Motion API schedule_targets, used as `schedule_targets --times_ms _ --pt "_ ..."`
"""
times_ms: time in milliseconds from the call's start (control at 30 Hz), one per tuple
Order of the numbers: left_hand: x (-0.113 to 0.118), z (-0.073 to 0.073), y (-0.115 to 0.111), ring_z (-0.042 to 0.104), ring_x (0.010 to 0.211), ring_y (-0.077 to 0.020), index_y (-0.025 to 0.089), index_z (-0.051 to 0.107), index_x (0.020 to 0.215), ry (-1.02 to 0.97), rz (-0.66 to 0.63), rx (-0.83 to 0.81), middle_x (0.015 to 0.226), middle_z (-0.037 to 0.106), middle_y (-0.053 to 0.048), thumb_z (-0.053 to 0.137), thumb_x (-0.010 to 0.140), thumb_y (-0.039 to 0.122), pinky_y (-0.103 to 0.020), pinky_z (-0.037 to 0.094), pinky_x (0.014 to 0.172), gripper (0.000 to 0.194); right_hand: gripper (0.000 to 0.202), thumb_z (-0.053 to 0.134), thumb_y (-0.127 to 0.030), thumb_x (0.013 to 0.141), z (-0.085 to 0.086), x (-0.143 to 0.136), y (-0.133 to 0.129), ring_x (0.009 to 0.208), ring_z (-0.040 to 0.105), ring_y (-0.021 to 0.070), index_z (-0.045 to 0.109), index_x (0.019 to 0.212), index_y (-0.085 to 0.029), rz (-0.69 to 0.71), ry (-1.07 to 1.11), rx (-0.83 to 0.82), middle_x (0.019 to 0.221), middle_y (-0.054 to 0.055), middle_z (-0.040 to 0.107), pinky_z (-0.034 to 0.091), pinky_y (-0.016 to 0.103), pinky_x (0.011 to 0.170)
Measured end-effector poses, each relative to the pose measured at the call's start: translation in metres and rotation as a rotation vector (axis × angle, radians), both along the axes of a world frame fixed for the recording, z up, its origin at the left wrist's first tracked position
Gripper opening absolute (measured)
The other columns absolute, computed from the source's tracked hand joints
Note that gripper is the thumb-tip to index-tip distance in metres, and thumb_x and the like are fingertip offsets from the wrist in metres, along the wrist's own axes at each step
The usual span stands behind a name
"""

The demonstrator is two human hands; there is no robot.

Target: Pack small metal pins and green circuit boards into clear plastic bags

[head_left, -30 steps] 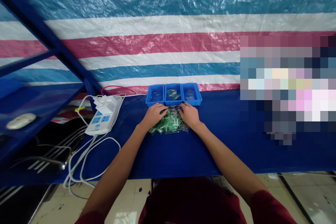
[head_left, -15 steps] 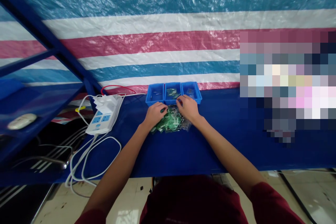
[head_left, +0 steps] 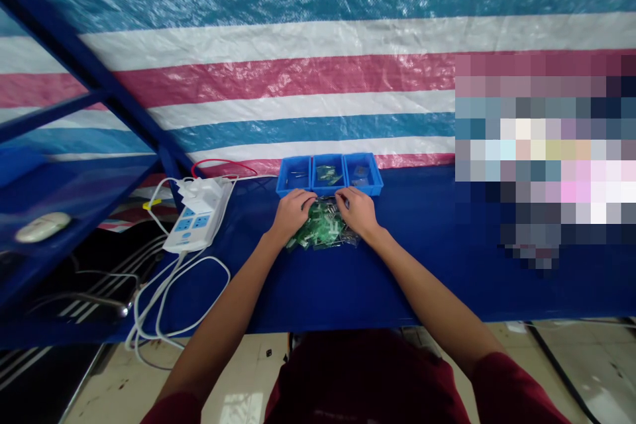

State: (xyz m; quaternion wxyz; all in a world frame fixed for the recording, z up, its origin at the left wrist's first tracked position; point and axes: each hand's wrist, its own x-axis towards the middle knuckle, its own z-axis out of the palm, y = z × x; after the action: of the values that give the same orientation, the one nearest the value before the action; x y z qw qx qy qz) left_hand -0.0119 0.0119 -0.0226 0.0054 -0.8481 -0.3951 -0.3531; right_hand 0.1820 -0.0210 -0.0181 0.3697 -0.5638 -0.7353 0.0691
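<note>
A loose pile of small green and clear packets [head_left: 322, 228] lies on the blue tabletop, with silvery bits showing among them. My left hand [head_left: 293, 213] rests at the pile's left rear, its fingers curled and drawn together with the thumb. On the opposite side my right hand [head_left: 358, 209] mirrors it, thumb and fingers closed. Both sets of fingertips meet the pile's back edge; whatever they pinch is too small to make out. Just behind stands a blue three-compartment bin [head_left: 328, 185]: thin pieces at left, greenish packets [head_left: 328, 174] in the middle, clear packets [head_left: 360, 176] at right.
Left of my arm, a white power strip [head_left: 196, 225] with plugs and looping white cables [head_left: 159, 305] occupies the table. A blue metal frame [head_left: 126, 116] rises at left, near a white mouse-like object [head_left: 43, 227]. Striped sheeting [head_left: 308, 73] hangs behind; the right side is pixelated.
My right hand has drawn back from the bin's front edge toward the pile, uncovering more of the right compartment. My left hand stays near the same spot, its fingers shifted slightly.
</note>
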Motion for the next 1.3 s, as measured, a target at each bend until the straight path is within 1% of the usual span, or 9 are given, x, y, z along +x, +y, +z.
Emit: schedule_targets --times_ms 133,300,633,700,800,967,1167,1233,1300 --pt "0.003 0.005 -0.004 0.065 0.082 -0.0182 0.017 0.070 0.090 -0.097 -0.037 0.038 0.085 0.072 -0.006 0.048 0.094 0.023 -0.031 0.051 0.079 0.023 0.024 0.047 -0.028 0.094 -0.002 -0.002 -0.001 0.080 0.062 0.0180 0.068 0.100 -0.019 0.061 0.017 0.035 0.090 0.005 0.068 0.043 0.027 0.070" --pt "0.009 0.013 -0.011 0.067 0.080 -0.0163 0.017 0.071 0.087 -0.277 -0.014 -0.001 0.087 0.073 -0.005 0.054 0.091 0.025 -0.028 0.051 0.078 0.019 0.023 0.050 -0.029 0.094 -0.005 -0.004 -0.001 0.084 0.062 0.0189 0.067 0.105 -0.018 0.145 -0.002 0.049 0.095 0.007 0.068 0.044 0.028 0.071" --pt "0.020 0.009 -0.016 0.067 0.071 -0.0168 0.016 0.072 0.089 -0.590 -0.024 -0.321 0.087 0.074 -0.006 0.061 0.085 0.036 -0.029 0.055 0.069 0.024 0.021 0.047 -0.027 0.095 -0.007 -0.003 0.000 0.077 0.061 0.0177 0.066 0.091 -0.019 0.163 0.100 0.138 0.087 0.005 0.067 0.043 0.027 0.068" --pt "0.020 0.008 -0.016 0.067 0.071 -0.0165 0.016 0.072 0.090 -0.554 -0.041 -0.324 0.086 0.073 -0.006 0.060 0.085 0.037 -0.029 0.054 0.069 0.024 0.022 0.046 -0.029 0.096 -0.009 -0.003 0.001 0.077 0.061 0.0176 0.065 0.089 -0.019 0.159 0.132 0.150 0.086 0.005 0.067 0.043 0.027 0.069" --pt "0.019 0.007 -0.015 0.066 0.074 -0.0171 0.018 0.072 0.087 -0.395 -0.059 -0.256 0.084 0.073 -0.006 0.060 0.086 0.038 -0.028 0.052 0.071 0.023 0.025 0.044 -0.032 0.096 -0.012 -0.002 0.003 0.077 0.061 0.0177 0.063 0.085 -0.020 0.151 0.161 0.141 0.083 0.005 0.067 0.042 0.027 0.069" --pt "0.017 0.010 -0.016 0.061 0.067 -0.0148 0.016 0.068 0.081 -0.231 -0.072 -0.204 0.073 0.068 -0.003 0.051 0.091 0.037 -0.026 0.046 0.067 0.028 0.031 0.041 -0.036 0.097 -0.012 -0.003 0.003 0.074 0.060 0.0177 0.062 0.081 -0.020 0.147 0.166 0.099 0.080 0.005 0.066 0.041 0.027 0.067" --pt "0.016 0.016 -0.022 0.049 0.052 -0.0101 0.016 0.054 0.058 -0.246 -0.032 -0.215 0.053 0.052 0.002 0.046 0.094 0.037 -0.023 0.039 0.058 0.043 0.030 0.039 -0.035 0.098 -0.010 -0.004 0.000 0.080 0.060 0.0176 0.062 0.086 -0.020 0.233 0.156 0.104 0.086 0.005 0.066 0.042 0.026 0.072" --pt "0.016 0.016 -0.023 0.051 0.053 -0.0106 0.016 0.057 0.059 -0.273 -0.018 -0.189 0.055 0.055 0.001 0.048 0.093 0.038 -0.024 0.041 0.059 0.041 0.033 0.037 -0.035 0.099 -0.011 -0.004 -0.001 0.077 0.059 0.0173 0.062 0.083 -0.020 0.225 0.135 0.094 0.083 0.005 0.065 0.042 0.026 0.071" --pt "0.017 0.016 -0.024 0.058 0.061 -0.0128 0.016 0.064 0.069 -0.310 -0.026 -0.169 0.066 0.064 -0.001 0.054 0.090 0.040 -0.025 0.044 0.065 0.034 0.034 0.035 -0.035 0.099 -0.013 -0.005 -0.001 0.075 0.058 0.0170 0.061 0.082 -0.020 0.216 0.122 0.089 0.081 0.005 0.065 0.041 0.026 0.070"
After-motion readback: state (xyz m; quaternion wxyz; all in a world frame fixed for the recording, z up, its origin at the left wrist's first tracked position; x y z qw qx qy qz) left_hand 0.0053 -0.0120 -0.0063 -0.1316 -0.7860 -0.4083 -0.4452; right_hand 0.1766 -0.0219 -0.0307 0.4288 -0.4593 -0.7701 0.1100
